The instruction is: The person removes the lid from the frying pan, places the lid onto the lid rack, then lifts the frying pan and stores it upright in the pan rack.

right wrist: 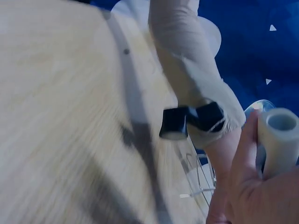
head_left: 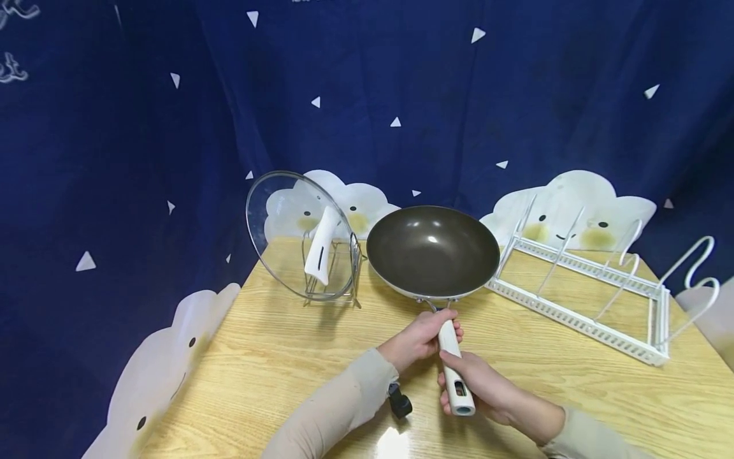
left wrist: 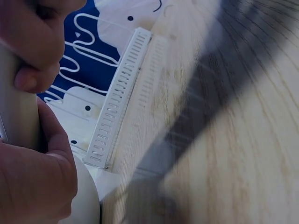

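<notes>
Both hands grip the pale handle (head_left: 450,344) of a dark-lined frying pan (head_left: 433,252). My left hand (head_left: 423,336) holds the handle near the pan, thumb along its top. Closer to the handle's end, my right hand (head_left: 480,386) curls round it from the right side. The pan's bowl faces up, its far side toward the curtain. In the left wrist view, fingers of both hands wrap the handle (left wrist: 18,107), with the white outside of the pan (left wrist: 86,191) below them. The hollow end of the handle (right wrist: 281,122) shows in the right wrist view.
Left of the pan, a glass lid (head_left: 281,255) with a white handle (head_left: 322,245) leans upright in a small wire stand (head_left: 357,271). A white rack (head_left: 579,322) with several wire dividers lies on the right of the wooden table (head_left: 275,357). Behind hangs a dark blue curtain (head_left: 355,57).
</notes>
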Demonstrator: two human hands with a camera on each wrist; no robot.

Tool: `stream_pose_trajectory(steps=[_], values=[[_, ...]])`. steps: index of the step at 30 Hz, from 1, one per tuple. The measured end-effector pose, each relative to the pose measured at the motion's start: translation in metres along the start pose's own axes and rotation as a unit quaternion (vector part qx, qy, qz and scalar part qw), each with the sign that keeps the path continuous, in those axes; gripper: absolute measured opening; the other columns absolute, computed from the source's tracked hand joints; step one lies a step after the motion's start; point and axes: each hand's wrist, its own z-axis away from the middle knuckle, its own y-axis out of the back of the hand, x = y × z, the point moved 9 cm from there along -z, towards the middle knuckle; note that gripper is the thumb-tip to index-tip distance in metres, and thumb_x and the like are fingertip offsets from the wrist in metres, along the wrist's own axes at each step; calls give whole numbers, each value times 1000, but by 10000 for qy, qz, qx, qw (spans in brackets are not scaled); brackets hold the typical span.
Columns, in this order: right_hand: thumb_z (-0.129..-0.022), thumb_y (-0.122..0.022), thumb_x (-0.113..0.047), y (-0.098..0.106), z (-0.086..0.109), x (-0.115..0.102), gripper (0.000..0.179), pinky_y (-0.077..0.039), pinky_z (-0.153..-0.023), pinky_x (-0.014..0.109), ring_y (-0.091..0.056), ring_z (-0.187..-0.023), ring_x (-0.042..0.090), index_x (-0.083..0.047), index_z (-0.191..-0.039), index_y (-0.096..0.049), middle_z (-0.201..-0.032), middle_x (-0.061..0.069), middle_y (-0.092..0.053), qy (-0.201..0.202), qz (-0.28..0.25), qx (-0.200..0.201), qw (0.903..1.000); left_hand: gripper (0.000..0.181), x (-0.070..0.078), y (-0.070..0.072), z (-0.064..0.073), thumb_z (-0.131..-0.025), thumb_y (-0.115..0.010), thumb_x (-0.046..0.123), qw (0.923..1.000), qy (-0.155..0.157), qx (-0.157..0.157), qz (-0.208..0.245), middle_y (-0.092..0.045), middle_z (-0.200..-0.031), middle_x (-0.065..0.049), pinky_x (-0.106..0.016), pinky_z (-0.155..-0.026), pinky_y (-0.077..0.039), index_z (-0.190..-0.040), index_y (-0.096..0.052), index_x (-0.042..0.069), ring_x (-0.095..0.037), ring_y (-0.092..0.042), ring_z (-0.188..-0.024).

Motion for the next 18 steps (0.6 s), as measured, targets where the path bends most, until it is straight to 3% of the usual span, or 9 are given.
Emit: stream_pose_trajectory(steps=[6,10,13,18], values=[[-101,-32,-25,-2,-3,0,44,-52,-56,23,-58,-59,8,6,-125,-11,-79,1,-52,-147,-475,252,9984,23,-1,0,0,-91,-51,14,10000,9,-55,-6,-56,-62,-1,-20,-54,-52,-70,-55,7,-9,-57,-53],[-100,-38,-29,0,-2,1,39,-49,-50,21,-55,-52,6,3,-116,-22,-73,-1,-52,-195,-329,495,9980,21,-2,-1,0,-93,-50,18,9996,167,-228,-69,-58,-65,-1,-30,-75,-55,-76,-56,6,-10,-60,-58],[-98,-46,-37,4,-1,1,38,-48,-46,21,-53,-48,6,-2,-104,-32,-70,-2,-51,-192,-191,681,9973,20,-4,-6,0,-94,-49,19,9983,388,-413,106,-60,-72,-4,-39,-95,-47,-85,-55,3,-13,-62,-66],[-95,-52,-40,9,1,-2,39,-47,-44,21,-51,-45,6,-4,-97,-39,-67,-1,-51,-88,149,812,9965,21,-6,-12,0,-94,-52,20,9948,649,-513,592,-65,-96,-18,-42,-99,-43,-102,-49,0,-24,-66,-85]])
